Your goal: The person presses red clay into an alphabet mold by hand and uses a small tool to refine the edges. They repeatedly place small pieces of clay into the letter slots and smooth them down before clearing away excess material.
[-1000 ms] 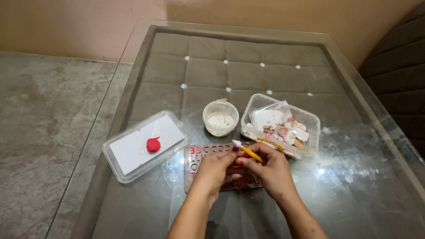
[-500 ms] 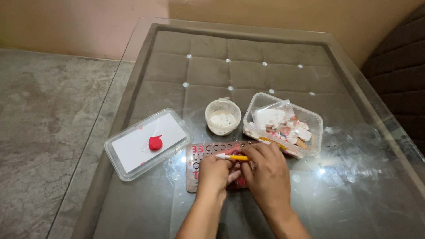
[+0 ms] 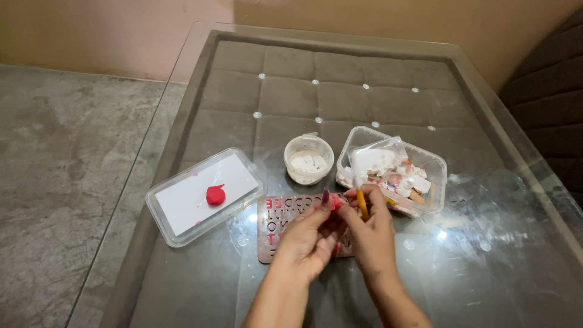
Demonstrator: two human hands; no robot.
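the glass table top point(image 3: 498, 261) is the largest thing here; under the glass a brown tufted cushion point(image 3: 340, 91) shows through. taking the two hands as the centre of the clock, a clear plastic lid point(image 3: 203, 195) lies at about 9 o'clock, with a white sheet inside it and a small red clay lump point(image 3: 215, 195) on the sheet. at about 1 o'clock stands a clear plastic box point(image 3: 432, 176) with white and pinkish pieces and a crumpled plastic bag inside. at 12 o'clock is a small round white cup point(image 3: 308, 159) holding something white.

directly under the hands lies the letter mould tray point(image 3: 279, 226), a pinkish flat sheet with rows of letter shapes; some letters on its left side are filled red. the left hand point(image 3: 306, 240) has its fingers together, pinching a small bit of red clay point(image 3: 336, 202) just above the tray. the right hand point(image 3: 373, 237) has its fingers clamped on a thin yellow tool point(image 3: 362, 203), whose tip points up toward the box, touching near the clay bit.

i think the risks are these: the clay bit is small and held only at fingertips, so a hard push from the tool may drop it on the glass. the tray is light and not held, so it may slide. the box is very near the right hand, and an elbow or wrist move could bump it.
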